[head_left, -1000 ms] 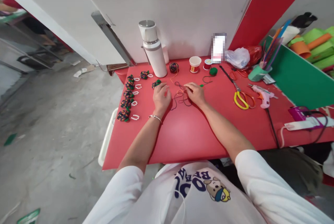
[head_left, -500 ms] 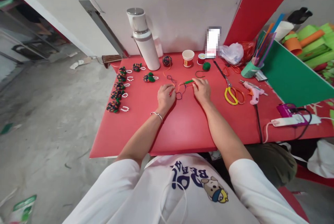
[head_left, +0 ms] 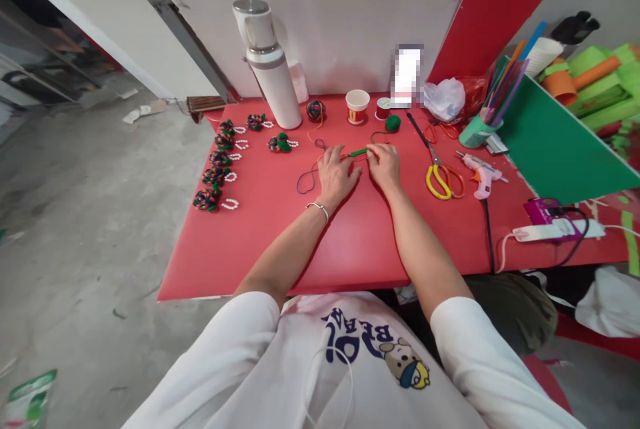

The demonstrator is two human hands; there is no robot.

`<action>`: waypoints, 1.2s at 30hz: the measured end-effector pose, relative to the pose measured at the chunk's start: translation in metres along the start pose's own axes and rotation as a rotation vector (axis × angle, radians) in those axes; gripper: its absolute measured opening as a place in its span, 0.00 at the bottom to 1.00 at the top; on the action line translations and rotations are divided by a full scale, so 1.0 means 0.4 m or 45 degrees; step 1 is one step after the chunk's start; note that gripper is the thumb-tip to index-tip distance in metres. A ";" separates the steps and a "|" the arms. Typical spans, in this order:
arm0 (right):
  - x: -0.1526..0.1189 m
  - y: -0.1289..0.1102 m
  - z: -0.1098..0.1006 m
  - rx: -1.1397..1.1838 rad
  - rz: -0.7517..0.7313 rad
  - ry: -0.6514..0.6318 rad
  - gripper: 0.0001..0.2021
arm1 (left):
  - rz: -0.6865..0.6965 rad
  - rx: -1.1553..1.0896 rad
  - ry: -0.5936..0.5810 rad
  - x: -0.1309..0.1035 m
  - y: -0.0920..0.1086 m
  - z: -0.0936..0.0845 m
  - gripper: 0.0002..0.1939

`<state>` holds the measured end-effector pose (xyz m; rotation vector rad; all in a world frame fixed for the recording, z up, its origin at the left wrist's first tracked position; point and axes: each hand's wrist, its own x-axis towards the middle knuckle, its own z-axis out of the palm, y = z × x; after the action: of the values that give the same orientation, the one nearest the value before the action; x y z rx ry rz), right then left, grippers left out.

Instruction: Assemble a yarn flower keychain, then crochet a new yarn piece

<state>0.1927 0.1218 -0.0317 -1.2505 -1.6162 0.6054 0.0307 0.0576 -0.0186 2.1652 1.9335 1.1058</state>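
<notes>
My right hand (head_left: 384,165) is closed on the right end of a small green tool (head_left: 359,152), low over the red table. Close to the tool's left end, my left hand (head_left: 338,174) has its fingers bent over thin yarn, and its thumb is apart from them. What its fingertips hold is too small to make out. A loop of purple and orange yarn (head_left: 306,181) lies left of that hand, and a strand runs back to a multicoloured yarn ball (head_left: 315,110). A green yarn ball (head_left: 393,123) sits behind my right hand.
Several yarn flowers with bead loops (head_left: 207,199) line the table's left side. A white thermos (head_left: 274,82) and paper cup (head_left: 357,107) stand at the back. Scissors (head_left: 439,182), a pink glue gun (head_left: 483,175), a pen cup (head_left: 479,131) and a power strip (head_left: 537,233) are right.
My left hand has moved right, up to the green tool, and the yarn loop now shows on its left side. The whole view has shifted slightly.
</notes>
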 end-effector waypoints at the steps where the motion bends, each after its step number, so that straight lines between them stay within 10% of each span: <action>1: 0.009 0.008 -0.006 0.226 0.101 0.063 0.10 | 0.009 -0.003 -0.007 0.003 0.004 0.003 0.07; 8: 0.059 0.049 -0.083 1.354 0.703 0.430 0.08 | 0.108 -0.101 -0.055 -0.002 0.017 0.004 0.07; 16: 0.064 0.041 -0.090 1.441 0.793 0.415 0.09 | 0.541 -0.056 -0.456 -0.066 0.066 -0.014 0.14; 36: 0.061 0.039 -0.080 1.469 0.803 0.381 0.06 | 0.506 0.033 -0.424 -0.098 0.088 -0.026 0.16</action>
<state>0.2284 0.1446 -0.0220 -0.8347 -0.3798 1.3937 0.0565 0.0110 -0.0131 2.6175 1.4284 0.6883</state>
